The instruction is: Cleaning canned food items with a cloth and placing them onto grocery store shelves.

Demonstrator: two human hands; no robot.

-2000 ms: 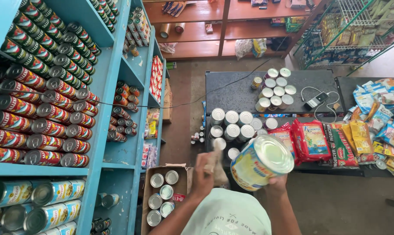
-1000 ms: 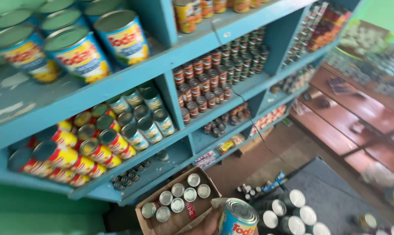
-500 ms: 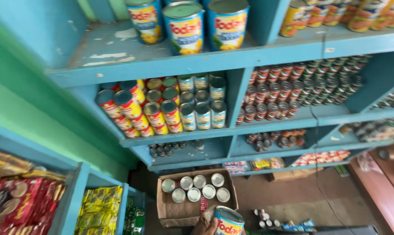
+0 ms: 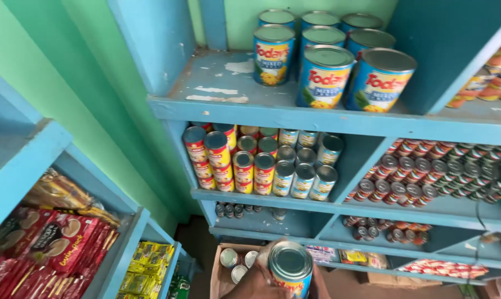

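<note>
Held upright at the bottom edge of the view, a large blue can (image 4: 290,271) is gripped by a hand (image 4: 256,285) whose fingers are wrapped around the left side of its wall. A second set of fingers appears to be pressed against the right side of the can near the frame edge, but which hand is left and which is right cannot be told, since wrists and arms are cut off below the picture. The grip is closed on the can; the silver lid faces up toward the camera, so the long axis of the can stands roughly vertical.

The top shelf (image 4: 295,113) lies well above and slightly ahead of the held can. A group of matching blue cans (image 4: 323,75) is stood there, upright, in rows toward the right half of the compartment. The left portion of that shelf board, where paint is chipped (image 4: 217,91), is bare, and it lies above and a little to the left of the held can.

Between the can and the top shelf, a middle shelf of smaller cans (image 4: 261,166) stacked on their sides is seen. Directly beneath the hand, an open cardboard box (image 4: 220,271) with further cans in it rests on the floor. Red snack packets (image 4: 45,243) are stored on the adjoining shelf unit at the left, well apart from the grip.
</note>
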